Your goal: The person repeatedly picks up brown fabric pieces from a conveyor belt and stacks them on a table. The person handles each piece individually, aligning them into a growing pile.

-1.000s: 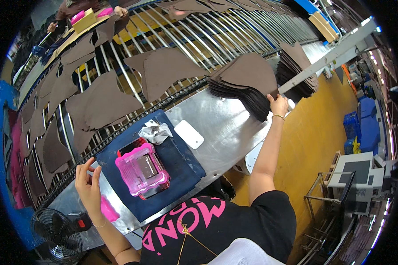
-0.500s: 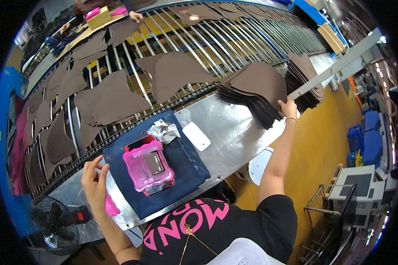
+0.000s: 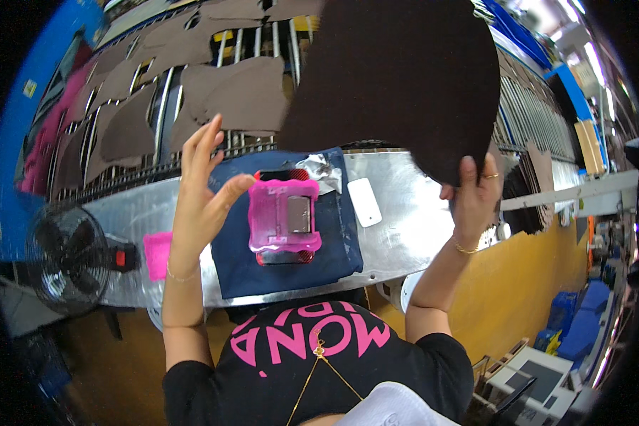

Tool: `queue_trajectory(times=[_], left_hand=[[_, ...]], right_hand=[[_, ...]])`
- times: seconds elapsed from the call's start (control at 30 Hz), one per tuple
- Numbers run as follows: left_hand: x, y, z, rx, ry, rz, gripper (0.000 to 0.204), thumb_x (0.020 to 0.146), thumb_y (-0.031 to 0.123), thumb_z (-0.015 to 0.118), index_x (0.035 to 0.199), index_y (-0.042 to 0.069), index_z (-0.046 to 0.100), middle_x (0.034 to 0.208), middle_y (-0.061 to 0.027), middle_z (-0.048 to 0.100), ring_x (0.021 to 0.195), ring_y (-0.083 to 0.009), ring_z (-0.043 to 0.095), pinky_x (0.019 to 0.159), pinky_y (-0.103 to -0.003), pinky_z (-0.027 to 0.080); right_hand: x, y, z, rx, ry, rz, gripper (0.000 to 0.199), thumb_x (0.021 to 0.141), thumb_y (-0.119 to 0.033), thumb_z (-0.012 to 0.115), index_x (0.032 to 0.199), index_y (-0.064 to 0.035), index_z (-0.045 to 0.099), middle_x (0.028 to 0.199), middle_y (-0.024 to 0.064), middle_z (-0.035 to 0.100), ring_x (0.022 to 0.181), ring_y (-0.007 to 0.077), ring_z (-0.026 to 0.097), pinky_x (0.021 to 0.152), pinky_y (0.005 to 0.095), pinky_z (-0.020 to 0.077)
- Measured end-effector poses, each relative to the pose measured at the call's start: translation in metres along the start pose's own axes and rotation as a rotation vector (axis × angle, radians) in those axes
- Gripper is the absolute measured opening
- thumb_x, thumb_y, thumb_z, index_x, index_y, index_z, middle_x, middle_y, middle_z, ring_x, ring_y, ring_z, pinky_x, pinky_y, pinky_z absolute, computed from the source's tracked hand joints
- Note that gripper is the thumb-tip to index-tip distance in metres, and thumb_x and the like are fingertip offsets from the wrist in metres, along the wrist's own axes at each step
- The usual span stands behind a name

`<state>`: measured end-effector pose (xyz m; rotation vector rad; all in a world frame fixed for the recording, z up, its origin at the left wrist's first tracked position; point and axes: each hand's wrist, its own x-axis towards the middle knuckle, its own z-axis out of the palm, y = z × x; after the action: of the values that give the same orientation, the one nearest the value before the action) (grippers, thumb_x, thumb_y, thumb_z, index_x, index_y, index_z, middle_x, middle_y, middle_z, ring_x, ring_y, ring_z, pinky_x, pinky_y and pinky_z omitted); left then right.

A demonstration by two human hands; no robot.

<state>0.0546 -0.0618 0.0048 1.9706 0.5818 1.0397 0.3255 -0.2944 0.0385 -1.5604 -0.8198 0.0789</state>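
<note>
My right hand (image 3: 476,199) grips the lower edge of a large dark brown cut fabric panel (image 3: 405,85), thumb on its near face. The panel is raised over the metal table and covers much of the conveyor; whether it is one layer or several I cannot tell. My left hand (image 3: 209,181) is empty, fingers apart, above the left edge of a dark blue cloth (image 3: 238,266). Right of that hand, on the cloth, stands a pink clear-lidded plastic box (image 3: 270,220) on top of a red and black object (image 3: 280,258).
A white flat object (image 3: 364,202) and a crumpled wrapper (image 3: 324,174) lie near the box. Left are a pink piece (image 3: 157,255) and a black fan (image 3: 67,259). Brown panels (image 3: 238,92) cover the roller conveyor. A metal bar (image 3: 564,190) crosses by a panel stack (image 3: 529,184) at right.
The right hand has lifted brown fabric from the stack area and swung it up and leftward. My left hand has risen and its fingers have spread. The head view has turned.
</note>
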Motion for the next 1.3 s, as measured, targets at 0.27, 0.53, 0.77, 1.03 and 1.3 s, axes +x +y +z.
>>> queue_trajectory(times=[0.27, 0.53, 0.77, 1.03, 1.3], left_hand=[[-0.021, 0.012, -0.091, -0.174, 0.177, -0.293, 0.025, 0.093, 0.010, 0.059, 0.114, -0.003, 0.056, 0.078, -0.0039, 0.061, 0.055, -0.0092, 0.058, 0.045, -0.020, 0.041], [-0.034, 0.008, -0.132, 0.087, 0.297, -0.229, 0.021, 0.090, 0.010, 0.065, 0.106, -0.002, 0.064, 0.070, -0.0028, 0.061, 0.058, -0.0071, 0.056, 0.050, -0.019, 0.040], [-0.046, -0.018, -0.103, 0.063, 0.074, -0.365, 0.013, 0.086, 0.002, 0.065, 0.098, -0.003, 0.065, 0.070, -0.0031, 0.060, 0.057, -0.0072, 0.056, 0.050, -0.021, 0.043], [-0.027, -0.017, -0.026, 0.312, -0.319, 0.058, 0.011, 0.077, 0.005, 0.068, 0.088, 0.001, 0.065, 0.075, -0.0105, 0.058, 0.064, -0.0261, 0.059, 0.058, -0.032, 0.047], [-0.005, 0.005, 0.045, 0.249, -0.588, 0.425, 0.010, 0.071, 0.015, 0.073, 0.076, 0.009, 0.068, 0.082, -0.0034, 0.056, 0.080, -0.0213, 0.060, 0.062, -0.033, 0.049]], right_hand=[[-0.048, 0.018, 0.115, 0.183, -0.333, -0.095, 0.032, 0.084, -0.006, 0.070, 0.114, 0.0018, 0.059, 0.097, 0.0113, 0.070, 0.087, 0.0144, 0.064, 0.077, 0.0253, 0.0486], [-0.064, 0.016, 0.145, -0.073, -0.496, -0.228, 0.012, 0.075, -0.006, 0.076, 0.086, -0.0051, 0.071, 0.083, 0.0097, 0.070, 0.074, 0.0283, 0.066, 0.067, 0.0343, 0.0503], [-0.070, 0.039, 0.103, -0.300, -0.448, -0.413, 0.019, 0.071, -0.004, 0.077, 0.089, -0.0051, 0.071, 0.085, 0.0088, 0.070, 0.074, 0.0280, 0.063, 0.070, 0.0336, 0.0492], [-0.115, 0.088, 0.009, -0.458, -0.313, -0.086, 0.019, 0.077, -0.004, 0.076, 0.095, -0.0032, 0.070, 0.093, 0.0082, 0.070, 0.081, 0.0208, 0.065, 0.079, 0.0320, 0.0479], [-0.103, 0.059, -0.100, -0.402, -0.007, 0.169, 0.016, 0.078, 0.004, 0.073, 0.093, 0.0041, 0.067, 0.080, 0.0005, 0.067, 0.072, 0.0083, 0.055, 0.068, 0.0223, 0.0463]])
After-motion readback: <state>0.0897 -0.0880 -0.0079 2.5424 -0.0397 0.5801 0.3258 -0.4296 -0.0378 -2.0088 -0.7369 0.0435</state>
